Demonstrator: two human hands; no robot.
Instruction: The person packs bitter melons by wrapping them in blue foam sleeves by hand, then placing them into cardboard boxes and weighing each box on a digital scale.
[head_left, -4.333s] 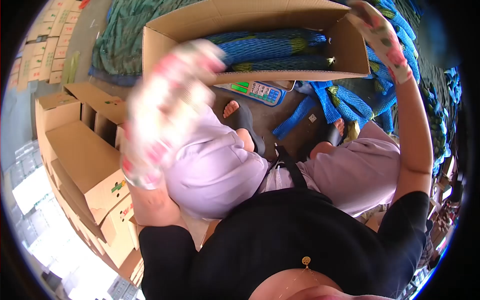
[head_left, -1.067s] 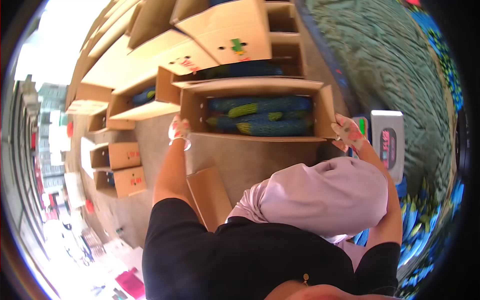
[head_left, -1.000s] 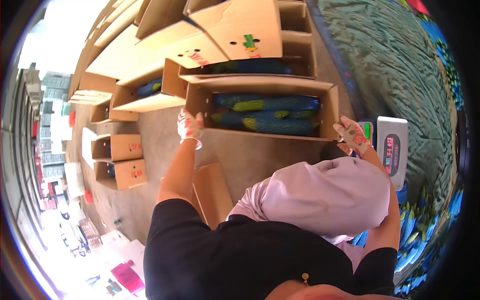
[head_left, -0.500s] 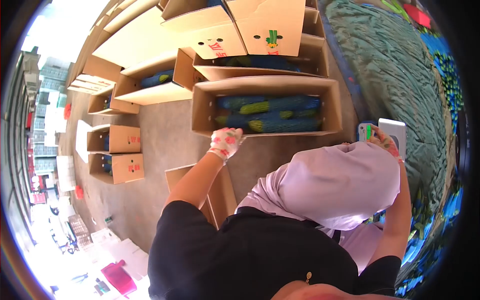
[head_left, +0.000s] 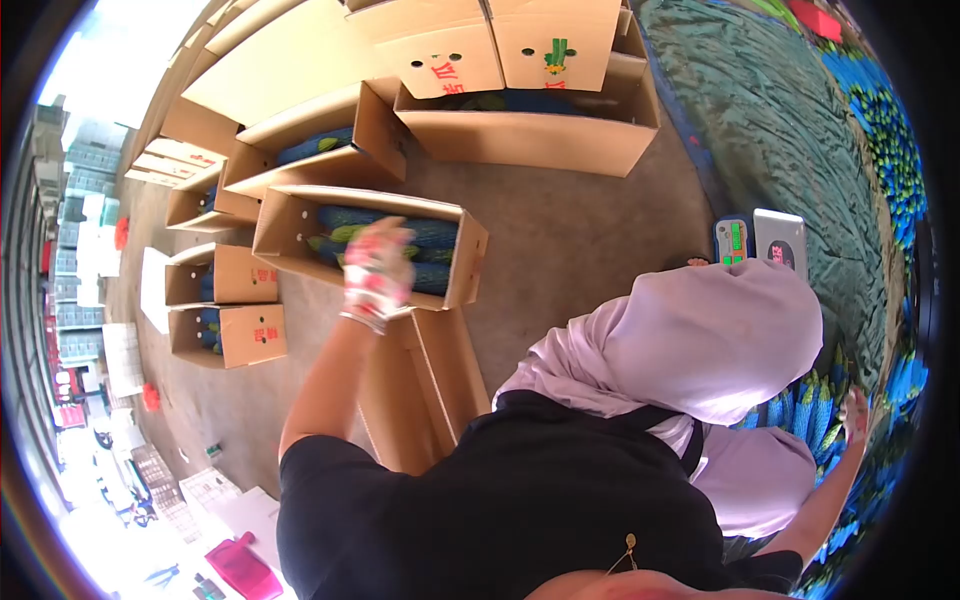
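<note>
My left hand, in a white glove with a red pattern, is over the near side of an open cardboard box. Motion blurs its fingers, so their grip cannot be told. Inside that box lie several long green gourds in blue net sleeves. Far to the right, my right hand is stretched out beside a pile of netted gourds. Its fingers look extended, with nothing visible in them.
A scale with a lit green display stands beyond my knee. An open carton lies by my left forearm. Filled boxes stand ahead, and smaller boxes at the left. A green sheet covers the right side.
The box of gourds has moved left from in front of me, turning slightly. My left hand has gone left with it. My right hand has left the scale for the pile at the right.
</note>
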